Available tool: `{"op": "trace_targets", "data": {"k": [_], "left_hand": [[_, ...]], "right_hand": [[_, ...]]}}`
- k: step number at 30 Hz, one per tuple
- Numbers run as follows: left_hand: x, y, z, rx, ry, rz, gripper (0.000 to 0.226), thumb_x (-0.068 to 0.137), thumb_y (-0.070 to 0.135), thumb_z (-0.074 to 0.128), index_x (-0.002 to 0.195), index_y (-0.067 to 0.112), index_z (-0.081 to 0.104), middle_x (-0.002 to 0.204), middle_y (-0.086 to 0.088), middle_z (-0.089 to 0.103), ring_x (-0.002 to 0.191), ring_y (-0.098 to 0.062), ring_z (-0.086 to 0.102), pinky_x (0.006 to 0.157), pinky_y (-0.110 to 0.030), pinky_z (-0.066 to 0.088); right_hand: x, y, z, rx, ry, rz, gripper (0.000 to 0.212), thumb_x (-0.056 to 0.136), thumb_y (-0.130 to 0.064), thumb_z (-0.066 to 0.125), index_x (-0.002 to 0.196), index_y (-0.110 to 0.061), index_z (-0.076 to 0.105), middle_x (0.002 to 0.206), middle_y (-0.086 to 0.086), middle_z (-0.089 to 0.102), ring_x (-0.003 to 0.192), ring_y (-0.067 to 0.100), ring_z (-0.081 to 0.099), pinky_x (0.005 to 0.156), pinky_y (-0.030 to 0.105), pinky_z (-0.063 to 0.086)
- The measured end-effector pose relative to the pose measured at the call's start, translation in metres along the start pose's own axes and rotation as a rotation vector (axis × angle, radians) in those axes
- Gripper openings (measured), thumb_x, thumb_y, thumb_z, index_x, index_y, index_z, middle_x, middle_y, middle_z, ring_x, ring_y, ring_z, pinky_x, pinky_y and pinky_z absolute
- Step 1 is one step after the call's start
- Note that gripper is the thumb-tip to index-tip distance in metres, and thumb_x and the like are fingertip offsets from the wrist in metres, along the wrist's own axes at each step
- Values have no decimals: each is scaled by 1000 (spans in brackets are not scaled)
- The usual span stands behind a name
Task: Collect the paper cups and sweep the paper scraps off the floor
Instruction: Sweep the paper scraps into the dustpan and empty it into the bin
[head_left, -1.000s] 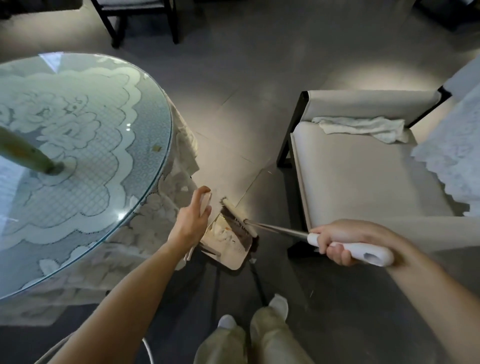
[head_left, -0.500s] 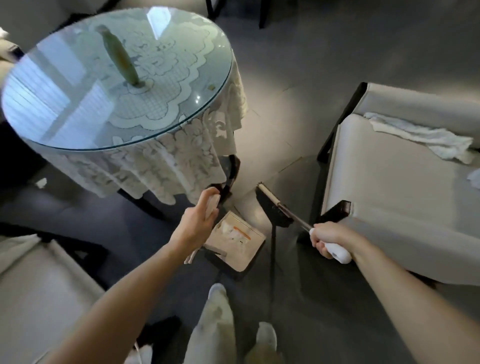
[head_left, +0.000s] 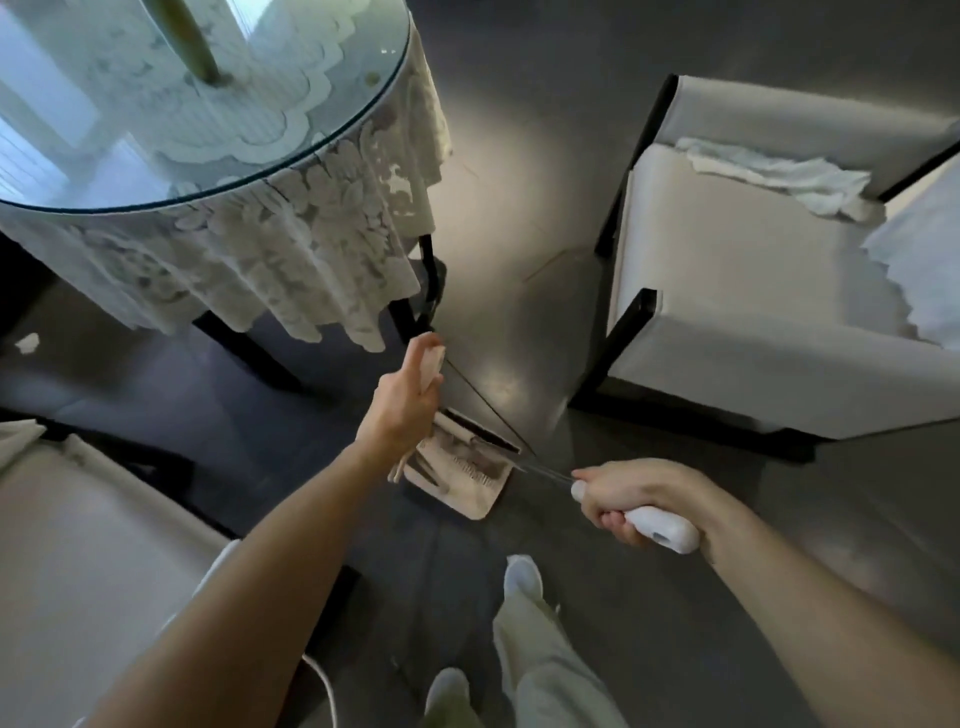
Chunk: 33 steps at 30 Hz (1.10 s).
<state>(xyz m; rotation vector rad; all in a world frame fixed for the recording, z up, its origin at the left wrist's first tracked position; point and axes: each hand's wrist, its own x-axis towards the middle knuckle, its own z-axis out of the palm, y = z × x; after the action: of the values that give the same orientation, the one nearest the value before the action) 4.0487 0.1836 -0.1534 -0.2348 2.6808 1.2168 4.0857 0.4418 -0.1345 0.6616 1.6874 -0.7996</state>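
We see a dim room, its light coming mostly from 11 o'clock, where the glass tabletop (head_left: 291, 130) throws back pale window glare. A soft bright patch lies on the floor (head_left: 498, 249) toward 12 o'clock; toward 6 and 9 o'clock it sinks into deep grey. The armchair (head_left: 753, 291) at 2 o'clock casts a dark shadow along its base. We find motion blur on the left hand (head_left: 405, 405) and the dustpan (head_left: 462, 467) it holds, while the broom handle (head_left: 665, 527) in the right hand (head_left: 639, 493) looks sharper. Wide-angle distortion bends the edges.

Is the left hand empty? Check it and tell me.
No, the left hand grips the handle of the dustpan.
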Motion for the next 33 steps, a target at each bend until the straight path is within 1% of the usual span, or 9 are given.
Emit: {"op": "trace_targets", "data": {"k": [2, 4, 11, 15, 17, 22, 26, 29, 33], "left_hand": [[-16, -5, 1, -18, 13, 7, 34, 96, 21, 43, 119, 45, 34, 73, -1, 56, 50, -18, 58, 39, -26, 45], [-39, -14, -1, -23, -3, 37, 34, 97, 21, 43, 121, 43, 34, 75, 1, 54, 52, -17, 58, 37, -20, 44], [-113, -5, -1, 53, -171, 215, 31, 97, 21, 43, 116, 44, 34, 74, 1, 54, 50, -12, 55, 35, -14, 37], [-146, 13, 16, 109, -294, 307, 33, 98, 21, 41, 119, 44, 32, 81, -4, 56, 58, -21, 58, 45, -25, 44], [-163, 23, 31, 119, -355, 357, 32, 98, 20, 40, 118, 44, 33, 81, -5, 56, 59, -22, 59, 48, -31, 48], [-205, 52, 83, 168, -526, 510, 40, 97, 14, 39, 118, 47, 33, 81, -2, 56, 62, -16, 55, 49, -27, 46], [-242, 85, 129, 226, -674, 584, 33, 98, 22, 40, 114, 50, 33, 85, -1, 58, 67, -22, 58, 54, -30, 46], [-267, 108, 165, 252, -752, 625, 31, 98, 22, 39, 115, 48, 33, 86, -7, 59, 66, -26, 58, 55, -37, 49], [-306, 139, 226, 280, -873, 662, 32, 98, 25, 40, 118, 48, 31, 84, -10, 58, 61, -18, 55, 50, -29, 46]], "right_hand": [[-23, 19, 8, 76, -13, 22, 54, 79, -8, 55, 129, -29, 54, 44, 0, 52, 33, 5, 44, 33, 15, 34], [-48, 42, 13, 163, -33, 24, 51, 83, -8, 56, 131, -23, 54, 46, 1, 52, 34, 6, 45, 32, 15, 34], [-120, 147, 45, 313, 8, -76, 72, 86, 3, 46, 143, -37, 32, 43, 1, 45, 30, 6, 38, 30, 14, 32], [-135, 210, 66, 491, 84, -64, 70, 86, 4, 44, 142, -37, 30, 41, 0, 42, 30, 6, 37, 30, 13, 31], [-140, 245, 76, 576, 130, -39, 64, 85, 3, 45, 133, -38, 36, 41, 0, 43, 30, 6, 37, 31, 14, 31], [-148, 334, 103, 788, 280, 23, 38, 83, 4, 45, 106, -24, 55, 40, 0, 40, 29, 7, 33, 32, 11, 27], [-155, 408, 126, 944, 387, 61, 17, 84, 5, 45, 81, -12, 48, 42, 1, 37, 30, 7, 30, 33, 11, 25], [-161, 458, 139, 989, 461, 81, 24, 83, 6, 44, 63, -7, 46, 43, 6, 41, 34, 14, 34, 37, 18, 29], [-165, 535, 149, 893, 563, 211, 43, 80, 1, 49, 37, -5, 51, 38, 11, 51, 34, 19, 45, 47, 23, 39]]}}
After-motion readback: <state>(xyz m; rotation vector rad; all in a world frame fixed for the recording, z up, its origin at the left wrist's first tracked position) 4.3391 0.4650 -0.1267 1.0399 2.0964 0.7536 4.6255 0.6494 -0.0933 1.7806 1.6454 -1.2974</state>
